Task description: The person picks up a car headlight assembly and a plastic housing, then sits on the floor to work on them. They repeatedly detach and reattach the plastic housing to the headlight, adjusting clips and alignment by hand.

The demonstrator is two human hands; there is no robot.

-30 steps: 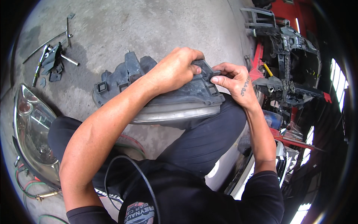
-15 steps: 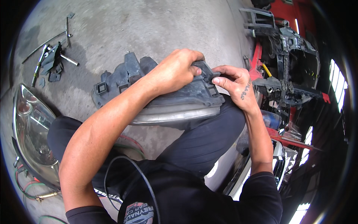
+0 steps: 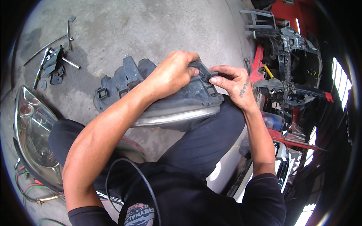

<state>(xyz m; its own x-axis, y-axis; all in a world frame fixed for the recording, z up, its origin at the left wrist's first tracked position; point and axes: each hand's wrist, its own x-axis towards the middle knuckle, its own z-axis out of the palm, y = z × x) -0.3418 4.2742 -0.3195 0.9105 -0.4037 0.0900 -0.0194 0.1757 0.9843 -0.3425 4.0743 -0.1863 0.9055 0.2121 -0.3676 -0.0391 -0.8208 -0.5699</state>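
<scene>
A dark grey car headlight [image 3: 177, 101] lies across my thighs, its dusty back up and its clear lens edge toward me. My left hand [image 3: 174, 73] is closed over the far side of the housing, fingers wrapped around a raised mounting bracket [image 3: 203, 69] near its right end. On the right of that same bracket, my right hand [image 3: 234, 83] pinches its edge between thumb and fingers. The far fingertips of my left hand are hidden behind the housing. A second headlight [image 3: 36, 132], clear lens up, rests on the floor to the left.
Wrenches or ratchets [image 3: 40, 71] and broken black plastic pieces [image 3: 54, 66] lie on the concrete floor [image 3: 151, 26] at far left. Red and green hoses with a brass torch [image 3: 49, 198] sit lower left. A stripped vehicle frame [image 3: 290, 56] and red stand arms [image 3: 258, 62] occupy the right.
Both hands and the right end of the headlight have shifted slightly left in view. My grip on the bracket looks the same.
</scene>
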